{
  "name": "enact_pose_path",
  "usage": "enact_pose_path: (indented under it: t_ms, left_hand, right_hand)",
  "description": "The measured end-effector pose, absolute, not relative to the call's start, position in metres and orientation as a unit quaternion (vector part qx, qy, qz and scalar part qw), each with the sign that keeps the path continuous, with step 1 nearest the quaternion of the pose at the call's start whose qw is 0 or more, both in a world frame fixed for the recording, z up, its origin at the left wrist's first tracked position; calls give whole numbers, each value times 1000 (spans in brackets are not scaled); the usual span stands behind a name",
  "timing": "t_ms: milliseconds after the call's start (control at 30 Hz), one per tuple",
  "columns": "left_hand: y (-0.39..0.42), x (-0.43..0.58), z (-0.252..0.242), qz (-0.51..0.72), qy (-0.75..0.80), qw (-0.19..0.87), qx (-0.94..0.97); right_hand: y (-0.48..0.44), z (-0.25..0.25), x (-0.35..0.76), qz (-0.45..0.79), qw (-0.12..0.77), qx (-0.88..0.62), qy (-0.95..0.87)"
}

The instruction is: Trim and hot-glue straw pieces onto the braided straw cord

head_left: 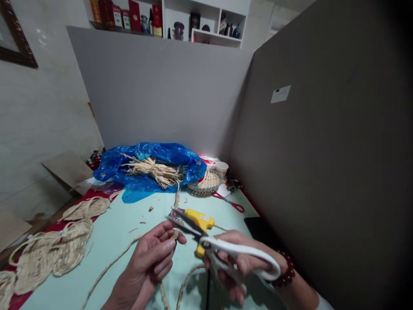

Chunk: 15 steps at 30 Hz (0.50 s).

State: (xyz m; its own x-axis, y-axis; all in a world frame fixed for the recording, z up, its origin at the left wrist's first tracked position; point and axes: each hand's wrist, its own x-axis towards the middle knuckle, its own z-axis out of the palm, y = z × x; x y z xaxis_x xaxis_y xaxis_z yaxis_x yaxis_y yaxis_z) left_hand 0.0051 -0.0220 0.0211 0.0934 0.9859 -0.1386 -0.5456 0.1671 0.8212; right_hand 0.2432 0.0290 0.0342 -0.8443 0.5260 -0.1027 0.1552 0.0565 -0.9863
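Left hand (151, 258): closed, tip of pale braided straw cord (106, 269) pinched between thumb and fingertips, held just above mint-green table mat (122, 224); rest of cord trailed over mat toward near edge.

Right hand (238, 262): closed through loops of white-handled dark-bladed scissors (213, 246); blades parted, tips set just beside pinched cord tip, contact cannot be told.

Yellow hot glue gun (200, 219) laid on mat just behind scissors.

Blue plastic bag (145, 159) with dried husk bundle (155, 170) lodged at far edge.

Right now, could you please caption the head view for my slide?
Right hand holds scissors to a straw cord pinched in the left hand, glue gun behind.
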Motion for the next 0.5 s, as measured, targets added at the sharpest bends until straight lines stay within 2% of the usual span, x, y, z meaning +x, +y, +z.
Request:
enact_pose_path:
  t_ms: [133,200,333,500]
  left_hand:
    - [-24,6,22,562,382,648,344]
    - [-27,9,22,559,406,613,383]
    - [-30,14,22,557,442,563,421]
    - [-32,18,24,527,471,531,467]
  right_hand:
    - [47,41,262,452,253,-392,-760]
    - [58,42,272,335,274,-491,-756]
    - [67,36,284,153,223,-603,-750]
    - [66,21,280,72,130,-610,-779]
